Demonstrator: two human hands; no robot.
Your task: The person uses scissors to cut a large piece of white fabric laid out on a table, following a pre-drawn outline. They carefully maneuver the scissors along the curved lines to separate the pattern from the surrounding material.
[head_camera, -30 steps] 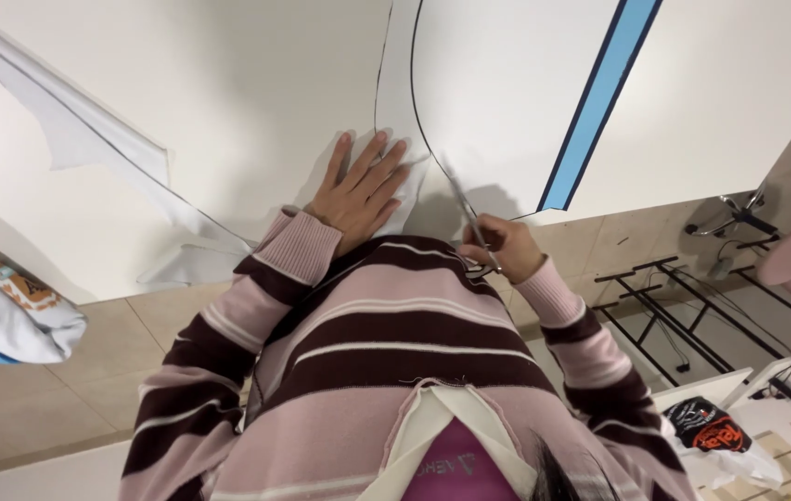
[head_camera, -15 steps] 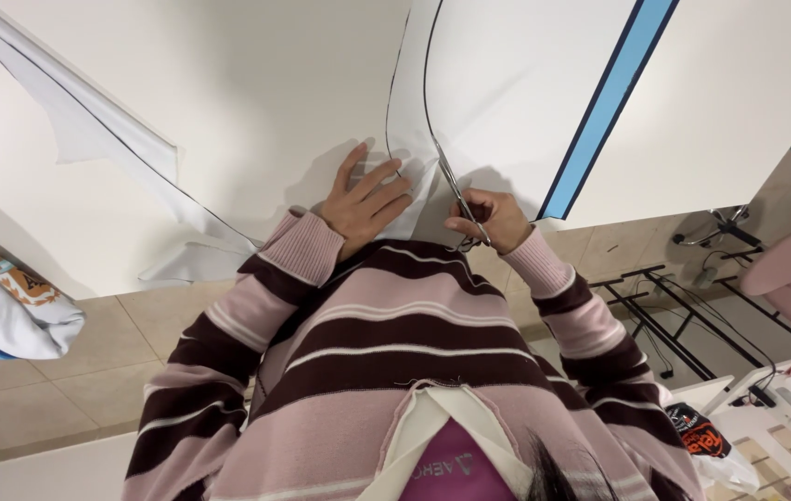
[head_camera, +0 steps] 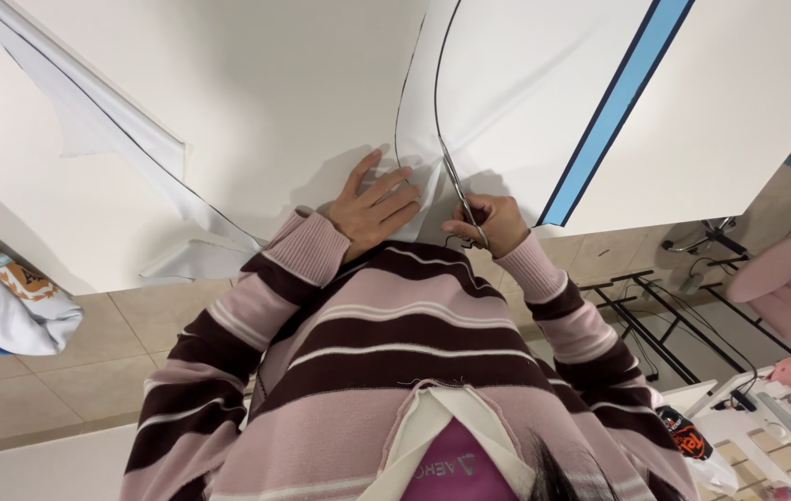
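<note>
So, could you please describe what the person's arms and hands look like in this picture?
Both arms wear long knitted sleeves in broad pink and dark maroon stripes with thin white lines between them, each ending in a ribbed pink cuff. The left hand and right hand are bare, with no gloves; no rings or watch can be made out.

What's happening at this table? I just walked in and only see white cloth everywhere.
A person in a striped sweater is cutting white fabric spread on a table. The right hand works scissors along a dark curved line drawn on the cloth, while the left hand lies flat, pressing the fabric beside the cut.
</note>
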